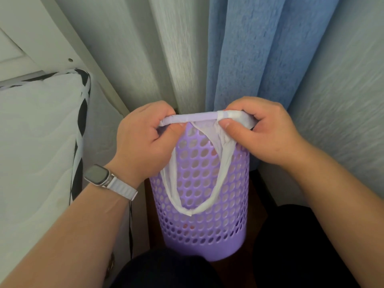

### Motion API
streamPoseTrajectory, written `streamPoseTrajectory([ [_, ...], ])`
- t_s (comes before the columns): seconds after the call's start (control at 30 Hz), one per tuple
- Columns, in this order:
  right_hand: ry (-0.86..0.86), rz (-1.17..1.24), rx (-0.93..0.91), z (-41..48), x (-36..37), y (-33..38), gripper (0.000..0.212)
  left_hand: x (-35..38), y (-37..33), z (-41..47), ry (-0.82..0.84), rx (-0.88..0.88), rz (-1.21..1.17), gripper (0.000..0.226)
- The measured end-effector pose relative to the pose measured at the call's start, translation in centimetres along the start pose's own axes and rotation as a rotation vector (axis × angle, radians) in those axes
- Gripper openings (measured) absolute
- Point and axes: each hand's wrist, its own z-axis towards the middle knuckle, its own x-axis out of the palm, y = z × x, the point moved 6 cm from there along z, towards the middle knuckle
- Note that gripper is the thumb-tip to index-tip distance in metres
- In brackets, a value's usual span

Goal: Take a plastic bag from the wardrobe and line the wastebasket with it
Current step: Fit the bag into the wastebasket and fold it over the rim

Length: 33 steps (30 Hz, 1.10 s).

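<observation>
Head view: the purple perforated wastebasket (199, 204) stands upright on a dark floor (259, 204), long axis vertical, base toward the camera's lower edge and rim at the top, in a narrow gap. A mattress (37, 142) with black-and-white edging bounds the gap on the left; pale and blue curtains (239, 59) hang directly behind the basket and touch its far side. The person's dark-clothed knees (166, 271) sit just beside the base. The white bag (224, 140) is draped over the rim, with a loop of bunched plastic hanging down the near outer wall. The left hand (143, 138), a watch (99, 175) on its wrist, is closed on the rim and bag edge at the left. The right hand (266, 132) fingers (227, 124) pinch the bag against the rim at the right. The basket interior is hidden from this angle; contents cannot be told.
</observation>
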Motion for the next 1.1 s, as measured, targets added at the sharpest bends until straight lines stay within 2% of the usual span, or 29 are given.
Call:
streamPoseTrajectory([
  [0.13,-0.078,-0.089,-0.011,-0.5,0.3,0.2,0.029,0.1,-0.1,0.1,0.018,0.005,-0.021,0.023],
  [0.23,-0.115,-0.168,-0.069,-0.8,0.7,0.8,0.031,0.0,-1.1,0.5,0.084,0.134,0.035,0.021],
  [0.3,-0.136,-0.194,-0.054,-0.8,0.9,0.8,0.031,0.3,-1.9,0.5,0.127,0.206,0.091,0.027],
  [0.43,-0.16,-0.184,0.008,-1.0,1.2,0.9,0.03,1.1,-2.6,0.3,0.118,0.255,0.216,0.034],
  [0.6,-0.152,-0.159,0.041,-1.2,1.9,1.5,0.025,1.6,-2.8,0.2,0.121,0.297,0.237,0.024],
  [0.67,-0.115,-0.153,0.037,-1.1,1.9,1.5,0.023,1.9,-2.6,0.0,0.146,0.288,0.221,0.022],
  [0.87,-0.001,-0.226,-0.148,0.2,0.4,1.8,0.025,1.3,-1.3,0.3,0.117,0.206,0.172,0.016],
  [1.1,0.009,-0.088,0.001,0.0,0.5,0.0,0.022,0.8,-0.4,0.3,0.07,0.114,0.067,0.02],
])
